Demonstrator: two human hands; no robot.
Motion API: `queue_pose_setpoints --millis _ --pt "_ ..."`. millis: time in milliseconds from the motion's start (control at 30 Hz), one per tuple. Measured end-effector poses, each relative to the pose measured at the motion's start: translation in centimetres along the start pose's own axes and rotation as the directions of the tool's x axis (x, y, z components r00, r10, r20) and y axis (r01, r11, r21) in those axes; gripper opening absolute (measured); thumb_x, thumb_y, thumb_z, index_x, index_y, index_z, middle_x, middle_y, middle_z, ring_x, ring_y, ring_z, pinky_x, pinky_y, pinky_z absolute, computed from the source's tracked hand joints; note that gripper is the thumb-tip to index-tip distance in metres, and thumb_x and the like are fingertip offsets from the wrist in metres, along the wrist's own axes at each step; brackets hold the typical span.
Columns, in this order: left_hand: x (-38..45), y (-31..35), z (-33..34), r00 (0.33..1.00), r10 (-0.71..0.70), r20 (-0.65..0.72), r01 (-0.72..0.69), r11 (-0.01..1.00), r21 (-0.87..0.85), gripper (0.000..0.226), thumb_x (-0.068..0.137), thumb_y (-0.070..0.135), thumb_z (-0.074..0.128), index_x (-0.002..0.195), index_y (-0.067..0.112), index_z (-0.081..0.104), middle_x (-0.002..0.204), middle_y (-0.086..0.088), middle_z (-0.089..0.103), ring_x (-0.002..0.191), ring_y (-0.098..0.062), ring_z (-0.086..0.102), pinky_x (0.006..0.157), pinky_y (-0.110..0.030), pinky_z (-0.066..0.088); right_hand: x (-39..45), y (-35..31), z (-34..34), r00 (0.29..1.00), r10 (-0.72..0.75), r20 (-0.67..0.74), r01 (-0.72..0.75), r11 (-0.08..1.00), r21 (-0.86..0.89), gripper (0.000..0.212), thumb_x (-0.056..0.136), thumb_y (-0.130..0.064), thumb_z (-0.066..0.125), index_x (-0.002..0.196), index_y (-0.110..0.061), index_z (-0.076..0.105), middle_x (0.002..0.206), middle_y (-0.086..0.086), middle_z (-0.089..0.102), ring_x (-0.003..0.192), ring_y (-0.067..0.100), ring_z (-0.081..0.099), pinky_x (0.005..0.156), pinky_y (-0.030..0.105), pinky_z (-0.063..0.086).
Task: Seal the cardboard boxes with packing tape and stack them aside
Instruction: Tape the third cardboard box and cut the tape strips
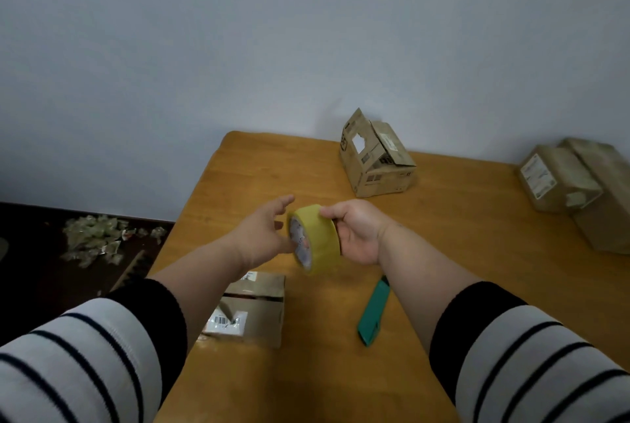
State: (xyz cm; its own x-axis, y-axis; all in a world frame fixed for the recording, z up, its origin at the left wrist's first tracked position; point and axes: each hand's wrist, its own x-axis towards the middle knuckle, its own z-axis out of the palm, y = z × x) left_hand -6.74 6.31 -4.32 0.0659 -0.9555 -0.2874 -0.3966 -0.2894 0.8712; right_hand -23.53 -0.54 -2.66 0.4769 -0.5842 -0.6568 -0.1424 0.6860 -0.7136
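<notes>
Tape roll (315, 239): one, yellowish, held up above the bench (460, 252) roughly mid-frame, turned on edge so its printed core faces left. Right hand (354, 230) clamps it, fingers curled over the top of the outer band, palm behind it. Left hand (264, 231) is spread, fingers straight and apart, thumb side touching or just beside the core face; can't tell if it has the tape end.

Boxes, four counted:
- one small box (254, 310) near edge of bench, under the left forearm, flaps down, seam across the top, barcode label on its top face.
- one open box (376, 158) at the far edge by the wall, one flap standing up, another tilted, labels on side.
- two boxes at the far right: a small box with a white label (559, 179) leaning against or touching a larger plain box (603, 194), which runs out of frame. Both closed; tape on them too blurred to confirm.

Cutter (374, 312): one, green, lying flat on the bench between the near box and the right forearm, apart from both.

Floor left of the bench: one loose pile of crumpled clear scraps (97, 238).

Sleeves: two, striped white with dark cuffs, pushed up the forearms.
</notes>
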Motion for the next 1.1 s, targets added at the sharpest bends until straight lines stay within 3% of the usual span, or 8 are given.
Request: queue_pose_setpoints --millis 67,167,300,500,667,800,933,1100 --pt "0.2 0.1 0.5 0.995 0.036 -0.096 -0.034 0.999 0.021 0.067 0.081 0.011 0.076 0.137 0.029 0.043 0.128 0.004 0.042 0.117 -0.016 0.048 0.085 -0.030 0.046 0.3 -0.3 -0.1 1.000 0.002 -0.009 -0.001 0.999 0.042 0.032 0.100 -0.018 0.050 0.125 0.001 0.054 0.095 0.018 0.074 0.083 0.030 0.073 0.070 0.040 0.059" --pt "0.6 0.5 0.4 0.992 -0.089 -0.089 0.071 0.979 -0.192 0.014 0.093 0.020 0.059 0.105 0.017 0.052 0.107 -0.006 0.058 0.100 -0.023 0.059 0.090 -0.043 0.049 1.1 -0.7 0.0 0.995 -0.019 -0.100 0.028 0.996 0.088 0.027 0.098 -0.021 0.057 0.115 0.000 0.058 0.095 0.016 0.073 0.082 0.027 0.071 0.070 0.039 0.057" --pt "1.0 0.3 0.0 0.968 -0.169 0.185 0.208 0.954 -0.217 0.036 0.097 0.047 0.049 0.110 0.017 0.065 0.106 -0.004 0.072 0.100 -0.018 0.067 0.090 -0.037 0.049 2.3 -1.5 0.3 0.979 0.002 -0.202 0.046 0.972 0.231 0.035 0.097 -0.023 0.060 0.122 0.001 0.055 0.113 0.019 0.067 0.094 0.029 0.067 0.073 0.039 0.055" --pt "2.1 -0.3 -1.0 0.981 -0.141 0.134 0.167 0.963 -0.211 0.012 0.095 0.027 0.062 0.098 0.018 0.068 0.094 0.000 0.072 0.094 -0.017 0.064 0.091 -0.035 0.047 2.9 -2.1 1.0 0.987 0.010 -0.161 0.042 0.947 0.320 0.035 0.103 -0.028 0.045 0.112 0.003 0.056 0.108 0.021 0.068 0.097 0.032 0.067 0.079 0.041 0.055" --pt "3.1 -0.4 -2.3 0.957 -0.268 0.108 0.284 0.800 -0.529 0.023 0.097 0.024 0.058 0.113 0.008 0.062 0.108 -0.011 0.070 0.100 -0.025 0.066 0.088 -0.040 0.053 3.0 -1.6 1.4 0.985 -0.099 -0.141 0.105 0.994 0.037 0.033 0.091 -0.010 0.046 0.118 -0.004 0.063 0.096 0.007 0.075 0.093 0.019 0.064 0.108 0.045 0.037" --pt "3.4 -1.0 -3.1 0.923 -0.347 0.165 0.371 0.692 -0.620 0.015 0.096 0.024 0.058 0.102 0.012 0.065 0.090 -0.005 0.072 0.085 -0.019 0.064 0.067 -0.030 0.049 2.9 -0.3 1.2 0.991 -0.106 -0.078 0.097 0.989 -0.112 0.052 0.078 0.009 0.043 0.126 -0.005 0.058 0.126 0.017 0.065 0.093 0.019 0.060 0.088 0.037 0.039" --pt "3.4 -1.5 -3.5 0.901 -0.368 0.232 0.425 0.636 -0.644 0.016 0.097 0.024 0.055 0.096 0.012 0.067 0.078 -0.003 0.072 0.080 -0.017 0.064 0.070 -0.030 0.051 3.4 0.5 1.7 0.995 -0.074 0.071 0.092 0.947 -0.306 0.034 0.086 0.002 0.059 0.116 -0.012 0.065 0.110 0.007 0.068 0.108 0.020 0.058 0.094 0.033 0.043" --pt "2.9 -1.8 -3.2 0.900 -0.400 0.173 0.419 0.683 -0.599 0.021 0.096 0.021 0.059 0.113 0.008 0.061 0.086 -0.007 0.069 0.079 -0.020 0.063 0.061 -0.031 0.055 4.6 1.1 2.4 0.995 -0.098 0.010 0.096 0.934 -0.345 0.017 0.089 -0.001 0.065 0.103 -0.009 0.067 0.102 0.012 0.066 0.099 0.027 0.057 0.101 0.042 0.043"
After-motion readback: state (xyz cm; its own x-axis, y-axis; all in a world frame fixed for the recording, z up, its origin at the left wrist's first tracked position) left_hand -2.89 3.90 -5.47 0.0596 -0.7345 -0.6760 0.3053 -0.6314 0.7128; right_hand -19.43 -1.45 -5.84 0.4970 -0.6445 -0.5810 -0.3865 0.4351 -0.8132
